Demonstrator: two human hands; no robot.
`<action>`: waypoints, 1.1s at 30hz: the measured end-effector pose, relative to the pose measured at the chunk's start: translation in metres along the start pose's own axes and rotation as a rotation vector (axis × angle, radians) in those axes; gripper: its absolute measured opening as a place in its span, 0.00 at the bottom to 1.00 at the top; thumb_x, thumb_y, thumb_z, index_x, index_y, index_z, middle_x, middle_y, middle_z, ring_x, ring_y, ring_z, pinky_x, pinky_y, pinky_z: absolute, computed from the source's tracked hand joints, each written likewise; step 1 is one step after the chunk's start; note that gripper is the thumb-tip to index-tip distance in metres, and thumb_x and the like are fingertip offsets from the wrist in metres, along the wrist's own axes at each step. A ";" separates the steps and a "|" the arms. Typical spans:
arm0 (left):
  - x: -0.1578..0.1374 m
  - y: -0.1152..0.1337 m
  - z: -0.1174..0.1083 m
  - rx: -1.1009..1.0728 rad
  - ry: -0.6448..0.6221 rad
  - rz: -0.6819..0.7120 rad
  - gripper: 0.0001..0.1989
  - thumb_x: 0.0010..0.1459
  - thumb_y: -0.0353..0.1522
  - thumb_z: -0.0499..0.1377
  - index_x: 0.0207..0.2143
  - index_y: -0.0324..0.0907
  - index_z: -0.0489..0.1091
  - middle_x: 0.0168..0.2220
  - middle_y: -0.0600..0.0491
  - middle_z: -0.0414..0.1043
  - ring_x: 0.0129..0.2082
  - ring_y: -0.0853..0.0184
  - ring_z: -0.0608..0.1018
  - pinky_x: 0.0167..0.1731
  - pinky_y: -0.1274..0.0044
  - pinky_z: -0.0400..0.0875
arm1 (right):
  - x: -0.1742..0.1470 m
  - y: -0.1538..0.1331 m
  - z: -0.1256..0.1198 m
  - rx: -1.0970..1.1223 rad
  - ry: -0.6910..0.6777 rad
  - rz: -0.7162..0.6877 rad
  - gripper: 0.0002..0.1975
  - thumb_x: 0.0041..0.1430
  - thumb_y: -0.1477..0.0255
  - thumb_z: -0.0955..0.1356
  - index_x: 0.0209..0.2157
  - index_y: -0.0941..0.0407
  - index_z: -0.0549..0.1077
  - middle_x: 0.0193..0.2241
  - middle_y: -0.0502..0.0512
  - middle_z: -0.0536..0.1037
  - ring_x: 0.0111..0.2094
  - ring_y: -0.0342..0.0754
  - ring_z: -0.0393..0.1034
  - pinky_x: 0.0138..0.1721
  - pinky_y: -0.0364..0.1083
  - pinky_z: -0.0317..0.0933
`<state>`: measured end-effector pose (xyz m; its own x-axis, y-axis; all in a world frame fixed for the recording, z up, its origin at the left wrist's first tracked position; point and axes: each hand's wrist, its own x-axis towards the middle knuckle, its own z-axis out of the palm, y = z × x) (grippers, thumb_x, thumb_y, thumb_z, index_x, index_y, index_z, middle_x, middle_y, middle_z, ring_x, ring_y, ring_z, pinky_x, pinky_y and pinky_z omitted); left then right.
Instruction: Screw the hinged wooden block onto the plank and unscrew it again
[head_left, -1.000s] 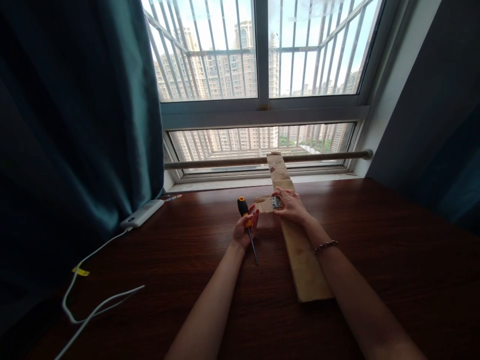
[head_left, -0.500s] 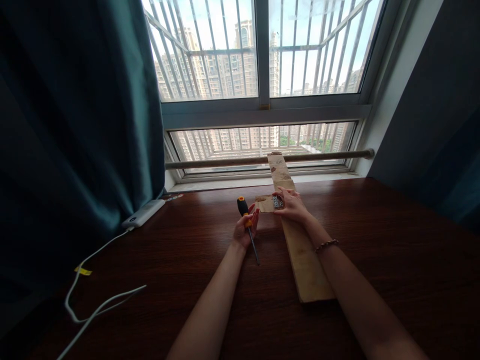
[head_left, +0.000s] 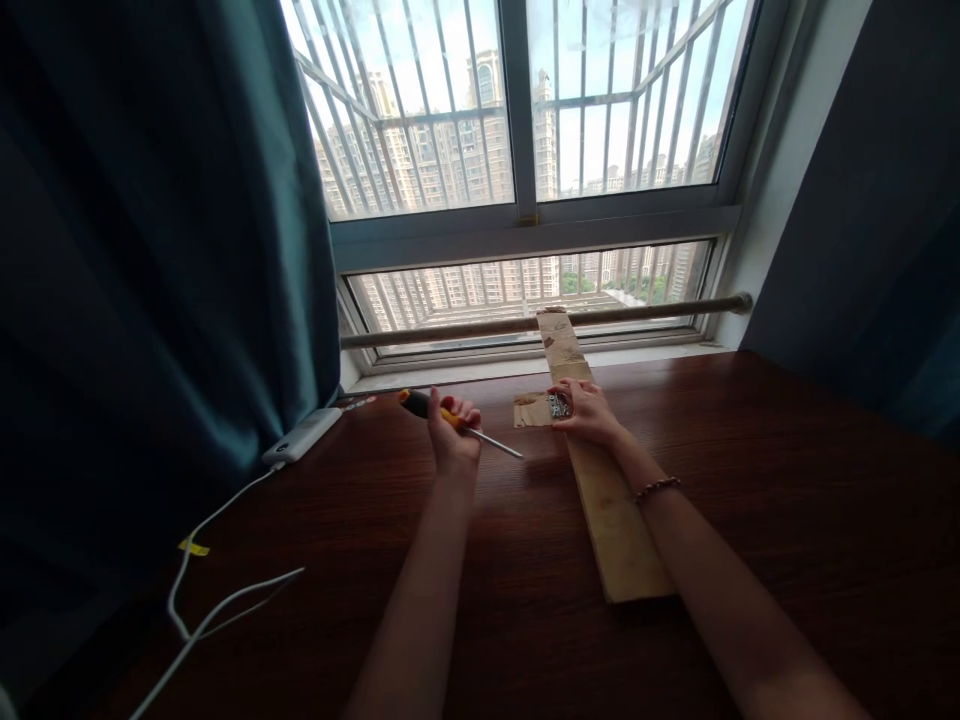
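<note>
My left hand (head_left: 456,440) is closed round a screwdriver (head_left: 454,418) with a black and yellow handle. Its metal shaft slants down to the right, and the tip is in the air, apart from the wood. My right hand (head_left: 589,412) grips a small silver metal hinge (head_left: 559,405) between thumb and fingers, where a long wooden board (head_left: 619,530) meets a short wooden piece (head_left: 531,410) on its left. The fingers partly cover the hinge. The board's far end reaches the pipe rail by the window.
A dark brown table (head_left: 345,560) lies under everything. At the left are a white power bank (head_left: 304,436) and its white cable (head_left: 176,590) with a yellow tag. A blue curtain (head_left: 247,200) hangs there. A metal pipe (head_left: 450,331) crosses before the window.
My left hand has moved left and turned the screwdriver, so its shaft now points right instead of downward toward me. The right hand stays on the hinge. The view has shifted slightly.
</note>
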<state>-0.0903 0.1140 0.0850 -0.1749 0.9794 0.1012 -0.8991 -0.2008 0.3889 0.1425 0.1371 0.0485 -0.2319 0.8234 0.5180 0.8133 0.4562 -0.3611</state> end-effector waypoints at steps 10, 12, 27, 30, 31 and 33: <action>-0.007 -0.030 0.082 0.405 0.020 0.208 0.26 0.41 0.55 0.56 0.21 0.41 0.59 0.16 0.61 0.54 0.14 0.78 0.62 0.17 0.83 0.57 | 0.000 -0.001 -0.001 0.014 0.009 -0.026 0.32 0.35 0.61 0.73 0.47 0.50 0.67 0.45 0.52 0.70 0.46 0.54 0.61 0.48 0.52 0.51; -0.006 -0.043 0.078 0.487 -0.038 0.259 0.26 0.41 0.55 0.57 0.22 0.40 0.62 0.15 0.61 0.55 0.14 0.78 0.62 0.18 0.82 0.57 | 0.000 -0.001 0.000 0.014 0.011 -0.022 0.33 0.35 0.60 0.73 0.46 0.50 0.66 0.45 0.52 0.70 0.46 0.54 0.61 0.48 0.52 0.51; -0.002 -0.017 0.072 0.934 0.005 0.538 0.24 0.47 0.50 0.56 0.17 0.37 0.67 0.17 0.51 0.69 0.17 0.72 0.70 0.19 0.80 0.61 | 0.000 -0.003 -0.001 -0.014 -0.012 0.009 0.32 0.35 0.62 0.73 0.46 0.50 0.66 0.46 0.52 0.70 0.47 0.55 0.61 0.48 0.53 0.52; -0.001 -0.020 0.070 0.977 -0.112 0.446 0.25 0.47 0.51 0.55 0.17 0.37 0.67 0.17 0.50 0.70 0.15 0.72 0.70 0.18 0.80 0.61 | 0.000 -0.002 -0.001 -0.007 -0.010 0.013 0.33 0.36 0.61 0.73 0.47 0.50 0.65 0.47 0.52 0.69 0.47 0.55 0.60 0.49 0.53 0.51; -0.001 -0.021 0.070 0.977 -0.136 0.414 0.24 0.47 0.51 0.55 0.17 0.37 0.67 0.17 0.50 0.71 0.15 0.72 0.70 0.17 0.80 0.61 | 0.000 -0.002 -0.001 -0.005 -0.012 0.014 0.33 0.36 0.61 0.73 0.47 0.50 0.65 0.47 0.52 0.69 0.48 0.55 0.60 0.49 0.53 0.51; 0.000 -0.024 0.069 0.974 -0.150 0.390 0.24 0.47 0.51 0.56 0.18 0.37 0.67 0.18 0.49 0.72 0.15 0.72 0.70 0.17 0.80 0.61 | 0.000 -0.002 -0.001 -0.004 -0.018 0.020 0.33 0.35 0.61 0.73 0.47 0.51 0.65 0.46 0.53 0.70 0.48 0.55 0.60 0.49 0.54 0.51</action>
<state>-0.0407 0.1169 0.1386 -0.2708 0.8439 0.4631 -0.0700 -0.4971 0.8649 0.1411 0.1362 0.0501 -0.2247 0.8385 0.4965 0.8201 0.4379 -0.3684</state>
